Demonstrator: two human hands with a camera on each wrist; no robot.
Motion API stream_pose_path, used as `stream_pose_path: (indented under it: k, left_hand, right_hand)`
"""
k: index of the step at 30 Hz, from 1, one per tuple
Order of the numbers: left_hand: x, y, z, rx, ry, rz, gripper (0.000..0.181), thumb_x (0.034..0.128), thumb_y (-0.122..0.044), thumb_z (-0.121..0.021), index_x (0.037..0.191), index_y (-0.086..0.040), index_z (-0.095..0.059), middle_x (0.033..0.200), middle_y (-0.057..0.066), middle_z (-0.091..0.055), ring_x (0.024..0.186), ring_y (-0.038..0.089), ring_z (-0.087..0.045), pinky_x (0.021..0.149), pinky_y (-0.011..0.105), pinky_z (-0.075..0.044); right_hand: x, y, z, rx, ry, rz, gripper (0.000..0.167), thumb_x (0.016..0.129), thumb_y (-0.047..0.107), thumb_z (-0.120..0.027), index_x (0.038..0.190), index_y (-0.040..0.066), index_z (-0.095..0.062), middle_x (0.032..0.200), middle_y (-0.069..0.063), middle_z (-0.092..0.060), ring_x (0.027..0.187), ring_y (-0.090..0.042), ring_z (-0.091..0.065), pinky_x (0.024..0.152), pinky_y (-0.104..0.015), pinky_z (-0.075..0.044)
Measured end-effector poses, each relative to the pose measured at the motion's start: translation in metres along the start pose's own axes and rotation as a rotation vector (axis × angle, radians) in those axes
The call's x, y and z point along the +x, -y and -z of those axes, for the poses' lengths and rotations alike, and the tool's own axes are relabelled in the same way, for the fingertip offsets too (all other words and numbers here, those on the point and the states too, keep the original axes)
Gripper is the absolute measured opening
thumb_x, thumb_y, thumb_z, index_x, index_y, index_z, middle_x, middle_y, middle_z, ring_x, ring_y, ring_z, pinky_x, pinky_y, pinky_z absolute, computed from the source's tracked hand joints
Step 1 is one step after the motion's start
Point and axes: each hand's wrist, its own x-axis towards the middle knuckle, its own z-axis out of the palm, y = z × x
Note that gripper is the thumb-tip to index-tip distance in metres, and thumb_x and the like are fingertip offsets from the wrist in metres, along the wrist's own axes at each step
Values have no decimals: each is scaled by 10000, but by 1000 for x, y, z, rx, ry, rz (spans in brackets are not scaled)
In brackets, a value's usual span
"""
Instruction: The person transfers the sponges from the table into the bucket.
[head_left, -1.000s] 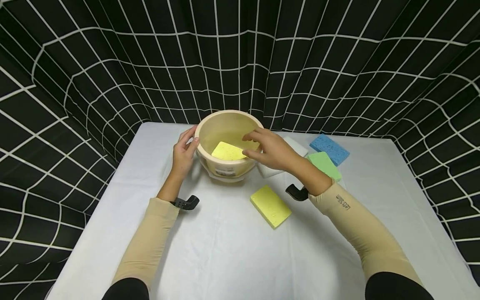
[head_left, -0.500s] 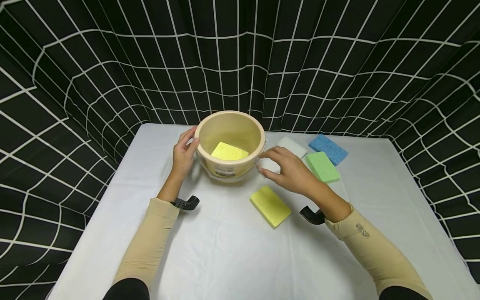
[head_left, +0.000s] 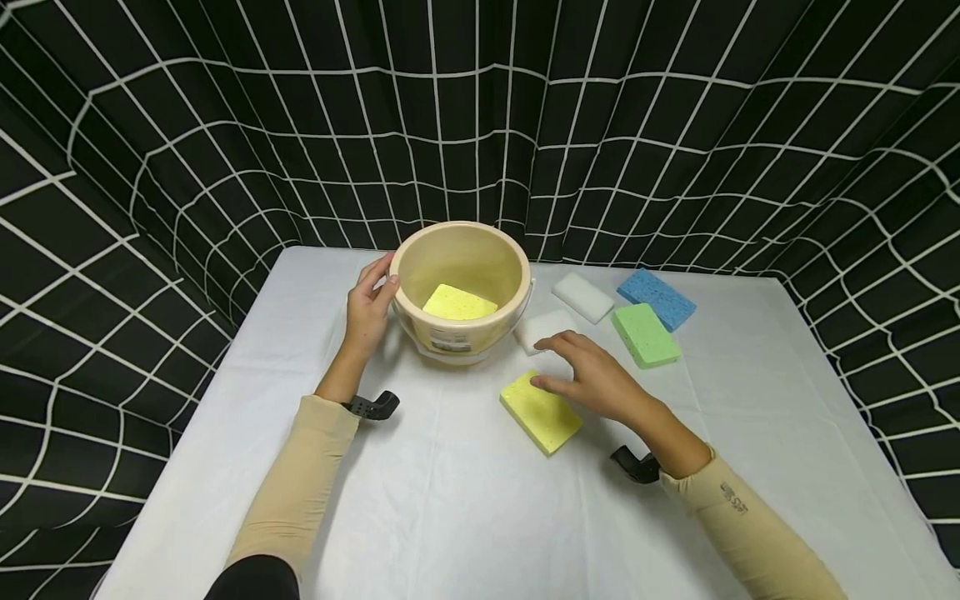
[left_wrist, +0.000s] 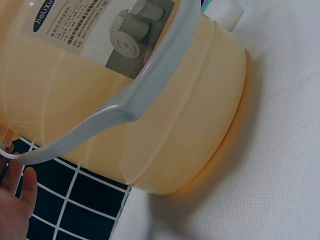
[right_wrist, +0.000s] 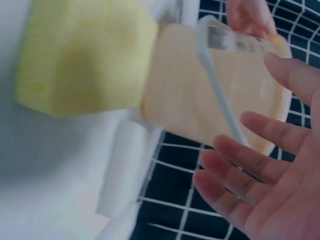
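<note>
A cream bucket (head_left: 405, 317) with a pale handle stands at the back of the table, a yellow sponge (head_left: 459, 303) lying inside it. My left hand (head_left: 367, 308) rests on the bucket's left rim, thumb at the front and fingers along the outside. Above a second yellow sponge (head_left: 543, 421) on the cloth hovers my right hand (head_left: 596, 375), fingers spread and holding nothing. The right wrist view shows that sponge (right_wrist: 85, 60) apart from my right hand (right_wrist: 270, 175). In the left wrist view, the bucket (left_wrist: 175, 115) fills much of the picture.
Right of the bucket lie two white sponges (head_left: 582, 297), one partly behind my right fingers. Farther right are a green sponge (head_left: 646, 335) and a blue sponge (head_left: 656, 298). A black curtain (head_left: 480, 108) with white grid lines stands behind the table (head_left: 450, 517).
My right hand has moved from over the bucket's opening, rightward and toward the front, to above the yellow sponge on the cloth. My left hand has stayed on the rim.
</note>
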Motion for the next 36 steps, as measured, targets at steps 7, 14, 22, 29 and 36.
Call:
stream_pose_path:
  k: [7, 14, 22, 29, 36]
  left_hand:
    - [5, 20, 3, 2, -18, -26, 428, 977, -24, -512, 1393, 69, -472, 1435, 220, -454, 1285, 198, -457, 962, 103, -456]
    - [6, 21, 3, 9, -23, -31, 424, 982, -33, -512, 1395, 57, -476, 1436, 208, -458, 1284, 198, -462, 959, 101, -461]
    - [4, 11, 2, 3, -4, 2, 433, 979, 6, -490, 1399, 97, -441, 1456, 255, -422, 1324, 287, -432, 951, 82, -451]
    - [-3, -11, -2, 17, -3, 4, 432, 977, 8, -482, 1389, 129, -431, 1444, 274, -422, 1327, 304, -431, 960, 90, -450]
    - [-4, -11, -3, -7, -7, -2, 431, 971, 14, -489, 1384, 129, -438, 1444, 275, -424, 1322, 298, -431, 955, 88, -455]
  right_hand:
    - [-9, -13, -24, -24, 97, -84, 623, 845, 432, -726, 1334, 85, -557, 1273, -143, -576, 1173, -320, -546, 952, -505, -497]
    - [-14, -13, -44, -39, 220, -190, 803, 805, 474, -752, 1429, 72, -446, 1294, -192, -535, 1120, -312, -553, 884, -484, -519]
    - [-12, -8, -52, -83, 235, -225, 908, 752, 477, -798, 1460, 70, -402, 1198, -174, -556, 911, -210, -515, 705, -361, -489]
    - [-12, -5, -57, -89, 214, -223, 857, 759, 431, -801, 1446, 93, -418, 1112, -137, -554, 845, -188, -493, 656, -311, -450]
    - [-14, -4, -58, -89, 196, -213, 832, 759, 397, -802, 1433, 81, -431, 1093, -146, -557, 833, -194, -494, 647, -312, -446]
